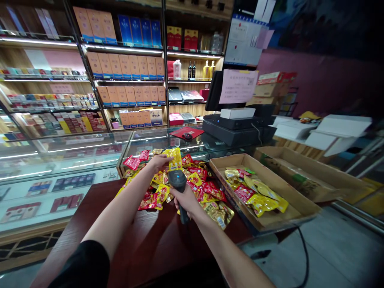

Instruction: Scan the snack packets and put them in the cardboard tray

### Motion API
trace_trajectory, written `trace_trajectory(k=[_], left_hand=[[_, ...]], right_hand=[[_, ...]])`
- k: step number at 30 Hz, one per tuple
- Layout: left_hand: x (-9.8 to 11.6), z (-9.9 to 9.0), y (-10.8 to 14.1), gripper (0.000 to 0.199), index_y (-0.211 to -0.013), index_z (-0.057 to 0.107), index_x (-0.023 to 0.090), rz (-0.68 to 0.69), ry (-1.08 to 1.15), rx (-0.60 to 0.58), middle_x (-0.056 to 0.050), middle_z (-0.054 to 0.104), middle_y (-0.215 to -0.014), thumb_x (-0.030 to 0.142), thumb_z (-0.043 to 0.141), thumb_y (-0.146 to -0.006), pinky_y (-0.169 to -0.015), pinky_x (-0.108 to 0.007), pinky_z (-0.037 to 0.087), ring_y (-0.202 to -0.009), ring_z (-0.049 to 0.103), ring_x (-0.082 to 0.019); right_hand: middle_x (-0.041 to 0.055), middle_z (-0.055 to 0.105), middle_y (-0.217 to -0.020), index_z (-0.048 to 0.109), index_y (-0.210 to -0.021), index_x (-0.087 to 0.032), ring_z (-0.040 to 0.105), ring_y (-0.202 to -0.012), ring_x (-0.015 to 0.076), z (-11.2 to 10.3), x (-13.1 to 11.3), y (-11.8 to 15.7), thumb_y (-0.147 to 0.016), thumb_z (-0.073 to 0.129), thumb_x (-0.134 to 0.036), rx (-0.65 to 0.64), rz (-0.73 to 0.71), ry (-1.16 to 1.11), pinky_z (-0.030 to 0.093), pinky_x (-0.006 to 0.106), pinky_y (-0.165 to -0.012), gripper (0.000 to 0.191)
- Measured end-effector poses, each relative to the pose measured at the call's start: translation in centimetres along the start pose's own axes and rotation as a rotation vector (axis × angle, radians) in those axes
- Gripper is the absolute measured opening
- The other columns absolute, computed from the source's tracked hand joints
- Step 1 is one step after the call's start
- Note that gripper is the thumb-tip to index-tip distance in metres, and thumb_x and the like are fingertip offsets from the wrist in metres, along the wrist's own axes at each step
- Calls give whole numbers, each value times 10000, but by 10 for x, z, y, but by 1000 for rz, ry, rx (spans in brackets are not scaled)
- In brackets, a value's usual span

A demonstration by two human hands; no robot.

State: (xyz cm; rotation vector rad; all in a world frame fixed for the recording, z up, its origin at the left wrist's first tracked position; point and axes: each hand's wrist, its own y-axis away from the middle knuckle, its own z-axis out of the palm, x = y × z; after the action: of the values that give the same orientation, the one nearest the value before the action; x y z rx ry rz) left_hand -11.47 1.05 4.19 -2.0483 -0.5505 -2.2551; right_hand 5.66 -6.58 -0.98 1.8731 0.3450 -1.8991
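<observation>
My left hand (161, 161) pinches a yellow snack packet (175, 157) by its left side, holding it up above a heap of packets. Wrapped round the handle of a dark barcode scanner (177, 180) is my right hand (186, 199). The scanner's head points away from me, toward the yellow packet, and a small blue light shows on top of it. Beneath both hands, red, yellow and gold snack packets (210, 189) lie piled on the dark red-brown table (126, 244).
Right of the pile stands an open cardboard box (288, 228) with several packets inside; another cardboard box (318, 188) sits beyond it. A monitor (214, 91), a black cash drawer (231, 130) and a mouse (187, 137) rest on the glass counter (150, 142). Shelves of boxed goods line the back.
</observation>
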Motion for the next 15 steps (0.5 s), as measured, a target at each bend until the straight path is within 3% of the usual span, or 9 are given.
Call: trace_trajectory(k=[15], left_hand=[[9, 1, 5, 336, -701, 562, 140, -1, 5, -5, -28, 648, -650, 264, 845, -570, -511, -232, 508, -543, 617, -129]], right_hand=[[-77, 432, -348, 503, -650, -203, 388, -288, 96, 0, -10, 0, -707, 607, -279, 30, -17, -1, 313, 210, -333, 140]])
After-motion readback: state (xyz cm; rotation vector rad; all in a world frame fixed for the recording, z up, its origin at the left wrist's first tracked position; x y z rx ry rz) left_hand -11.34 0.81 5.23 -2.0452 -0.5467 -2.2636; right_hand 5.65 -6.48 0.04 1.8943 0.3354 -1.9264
